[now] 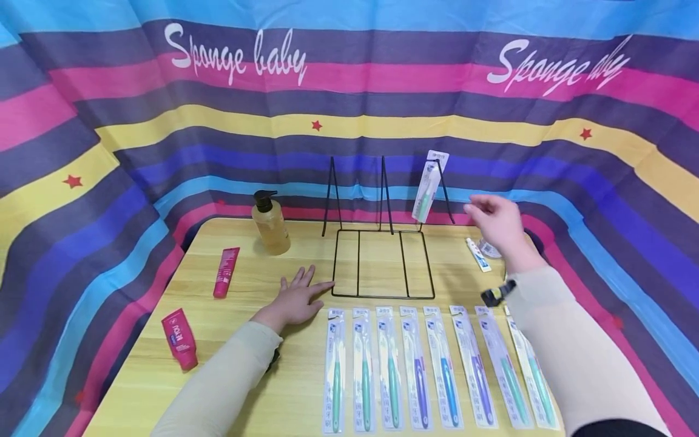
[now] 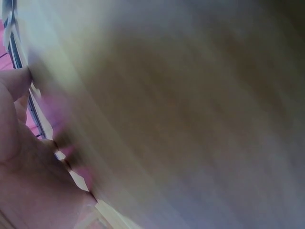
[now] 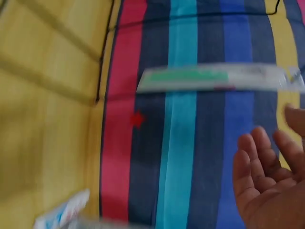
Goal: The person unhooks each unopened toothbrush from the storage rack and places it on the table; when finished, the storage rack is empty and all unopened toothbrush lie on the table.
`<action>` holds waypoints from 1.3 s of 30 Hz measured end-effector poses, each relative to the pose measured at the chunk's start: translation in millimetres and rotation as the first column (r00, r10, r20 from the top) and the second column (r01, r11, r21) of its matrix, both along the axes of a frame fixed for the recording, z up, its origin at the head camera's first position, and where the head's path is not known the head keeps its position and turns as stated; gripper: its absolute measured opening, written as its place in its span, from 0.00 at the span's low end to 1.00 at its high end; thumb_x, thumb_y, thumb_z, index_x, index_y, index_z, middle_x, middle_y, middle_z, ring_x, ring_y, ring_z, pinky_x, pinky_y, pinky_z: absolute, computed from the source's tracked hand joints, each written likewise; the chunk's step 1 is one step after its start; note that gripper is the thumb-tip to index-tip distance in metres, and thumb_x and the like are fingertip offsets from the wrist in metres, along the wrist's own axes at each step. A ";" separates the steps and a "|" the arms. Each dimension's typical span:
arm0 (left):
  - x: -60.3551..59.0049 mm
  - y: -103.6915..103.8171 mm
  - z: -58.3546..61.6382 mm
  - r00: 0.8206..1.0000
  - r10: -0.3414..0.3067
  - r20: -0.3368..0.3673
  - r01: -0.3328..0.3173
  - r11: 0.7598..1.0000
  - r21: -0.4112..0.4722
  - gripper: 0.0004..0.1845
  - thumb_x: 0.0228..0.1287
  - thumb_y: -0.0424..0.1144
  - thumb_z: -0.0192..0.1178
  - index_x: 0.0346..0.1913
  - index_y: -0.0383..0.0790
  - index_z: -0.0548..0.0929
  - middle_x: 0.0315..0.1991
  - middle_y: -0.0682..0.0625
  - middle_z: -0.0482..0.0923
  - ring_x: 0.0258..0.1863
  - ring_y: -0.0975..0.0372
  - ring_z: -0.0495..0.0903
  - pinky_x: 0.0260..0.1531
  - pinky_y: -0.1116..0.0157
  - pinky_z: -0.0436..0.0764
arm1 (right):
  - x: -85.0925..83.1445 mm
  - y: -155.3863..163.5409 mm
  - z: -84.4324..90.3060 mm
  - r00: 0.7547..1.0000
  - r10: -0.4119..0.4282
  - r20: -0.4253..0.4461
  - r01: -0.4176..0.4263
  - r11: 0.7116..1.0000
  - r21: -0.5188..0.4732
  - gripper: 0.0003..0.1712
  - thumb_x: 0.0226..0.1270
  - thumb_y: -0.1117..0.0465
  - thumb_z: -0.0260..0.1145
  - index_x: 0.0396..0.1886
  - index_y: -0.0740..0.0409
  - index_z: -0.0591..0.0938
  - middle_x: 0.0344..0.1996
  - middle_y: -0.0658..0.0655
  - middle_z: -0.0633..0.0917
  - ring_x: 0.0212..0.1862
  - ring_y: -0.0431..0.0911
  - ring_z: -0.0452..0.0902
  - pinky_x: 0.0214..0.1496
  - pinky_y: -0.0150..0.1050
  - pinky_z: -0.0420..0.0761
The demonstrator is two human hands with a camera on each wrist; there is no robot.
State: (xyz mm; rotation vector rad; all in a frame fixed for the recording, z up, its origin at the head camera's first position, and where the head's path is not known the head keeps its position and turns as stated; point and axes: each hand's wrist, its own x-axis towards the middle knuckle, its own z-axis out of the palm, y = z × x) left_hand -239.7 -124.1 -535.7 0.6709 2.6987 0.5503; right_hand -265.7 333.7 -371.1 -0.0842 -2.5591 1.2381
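A packaged green toothbrush hangs from the right prong of a black wire display rack, slightly tilted. Just right of it my right hand is raised in the air, fingers loosely bent and holding nothing. In the right wrist view that hand is apart from the hanging toothbrush. My left hand rests on the table with fingers spread, one fingertip at the rack's front left corner. Several packaged toothbrushes in green, purple and blue lie in a row in front of the rack.
A pump bottle stands behind my left hand. Two pink tubes lie on the table's left side. A small toothpaste tube and a partly hidden clear container are below my right hand. A striped curtain surrounds the table.
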 end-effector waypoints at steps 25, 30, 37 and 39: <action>3.9 5.3 -0.9 1.000 -0.021 0.011 0.021 1.000 0.004 0.29 0.82 0.52 0.55 0.82 0.64 0.67 0.86 0.38 0.36 0.84 0.39 0.34 0.73 0.26 0.33 | 18.2 36.1 23.7 0.990 -0.057 -0.131 -0.046 0.742 -0.669 0.12 0.76 0.76 0.61 0.36 0.58 0.85 0.28 0.47 0.88 0.29 0.38 0.85 0.32 0.31 0.88; 3.7 4.3 -2.0 0.999 -0.030 0.012 0.031 0.999 -0.014 0.29 0.83 0.52 0.54 0.82 0.65 0.66 0.86 0.39 0.34 0.84 0.40 0.32 0.73 0.26 0.32 | 79.2 103.6 13.9 0.995 -0.001 -0.102 -0.065 0.766 -0.640 0.13 0.77 0.75 0.62 0.35 0.56 0.87 0.26 0.49 0.87 0.26 0.38 0.83 0.28 0.29 0.86; 1.5 -0.5 3.2 0.999 -0.035 -0.006 0.035 0.999 -0.011 0.29 0.83 0.52 0.52 0.83 0.64 0.65 0.86 0.38 0.35 0.84 0.40 0.33 0.72 0.25 0.32 | 165.2 183.4 -61.7 0.948 0.052 0.315 0.057 0.944 -0.326 0.21 0.83 0.67 0.58 0.35 0.37 0.86 0.28 0.42 0.84 0.30 0.36 0.83 0.31 0.33 0.86; 0.6 -3.4 5.6 0.999 -0.031 -0.008 0.031 0.999 -0.014 0.30 0.83 0.52 0.52 0.83 0.64 0.65 0.86 0.38 0.35 0.84 0.39 0.33 0.72 0.25 0.32 | 178.0 192.9 -85.5 0.907 0.065 0.415 0.079 0.944 -0.321 0.21 0.84 0.67 0.56 0.36 0.39 0.86 0.28 0.44 0.84 0.30 0.37 0.82 0.32 0.35 0.87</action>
